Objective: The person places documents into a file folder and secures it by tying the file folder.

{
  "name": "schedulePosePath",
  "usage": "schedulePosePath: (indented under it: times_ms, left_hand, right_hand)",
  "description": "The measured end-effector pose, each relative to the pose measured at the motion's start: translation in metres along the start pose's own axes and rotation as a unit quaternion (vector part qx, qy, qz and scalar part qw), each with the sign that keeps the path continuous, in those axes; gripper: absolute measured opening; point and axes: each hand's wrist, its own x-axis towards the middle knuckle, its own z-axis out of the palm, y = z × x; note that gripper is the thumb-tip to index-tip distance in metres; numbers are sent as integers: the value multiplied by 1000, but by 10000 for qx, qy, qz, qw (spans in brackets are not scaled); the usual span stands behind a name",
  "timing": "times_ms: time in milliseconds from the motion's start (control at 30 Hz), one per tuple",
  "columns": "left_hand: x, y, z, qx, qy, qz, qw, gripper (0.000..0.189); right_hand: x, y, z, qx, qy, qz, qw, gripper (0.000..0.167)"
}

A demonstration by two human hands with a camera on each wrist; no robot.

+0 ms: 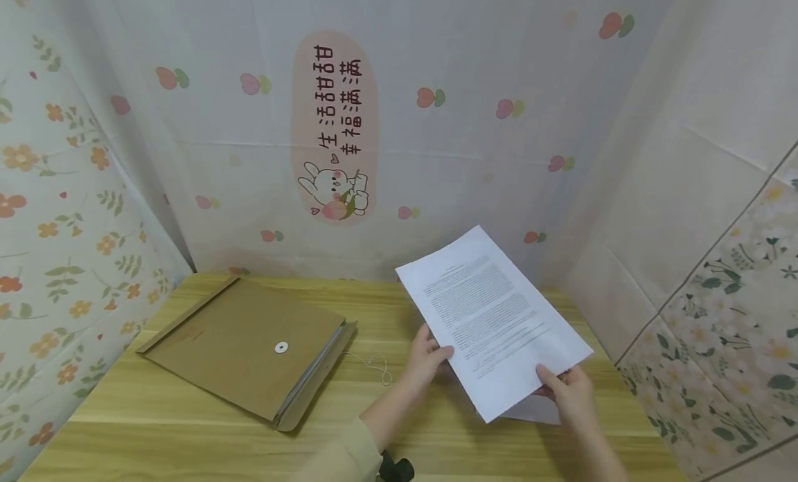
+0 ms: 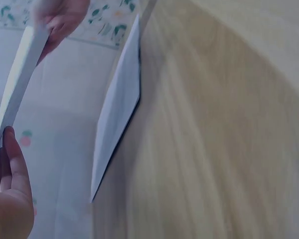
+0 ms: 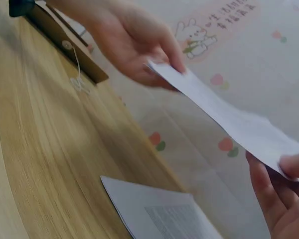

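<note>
Both hands hold a printed sheaf of white paper tilted above the table. My left hand pinches its left edge, thumb on top. At the lower right edge, my right hand pinches it with the thumb over the print and the fingers beneath. In the right wrist view the left hand grips the far end and the right hand the near end. More printed paper lies on the table below, mostly hidden in the head view. How many sheets are held, I cannot tell.
A brown kraft document envelope lies on the left of the wooden table, its flap end partly open with papers showing inside. A white string trails from it. Patterned curtains enclose the back and sides.
</note>
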Motion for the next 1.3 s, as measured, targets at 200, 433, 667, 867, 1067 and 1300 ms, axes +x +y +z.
schedulePosePath:
  times_ms: [200, 433, 667, 867, 1067, 1300]
  left_hand:
    - [2, 14, -27, -140, 125, 92, 9998, 48]
    - [-1, 30, -55, -46, 319, 166, 9993, 38]
    - [-15, 41, -78, 172, 212, -233, 9994, 38]
    - [-19, 40, -98, 558, -583, -570, 9951, 40]
    - [-20, 40, -111, 885, -731, -895, 9894, 46]
    - [-23, 40, -126, 1231, -751, -630, 9875, 41]
  right_hand:
    - [2, -1, -11, -146, -696, -435, 9965, 40]
    - [7, -4, -20, -236, -1247, -704, 9894, 36]
    - [20, -2, -36, -590, -1907, -411, 9790, 36]
    - [28, 1, -47, -684, -2368, -147, 9690, 47]
    - [33, 4, -47, -740, -2721, -116, 9593, 49]
    - [31, 1, -35, -687, -2958, -56, 9528, 51]
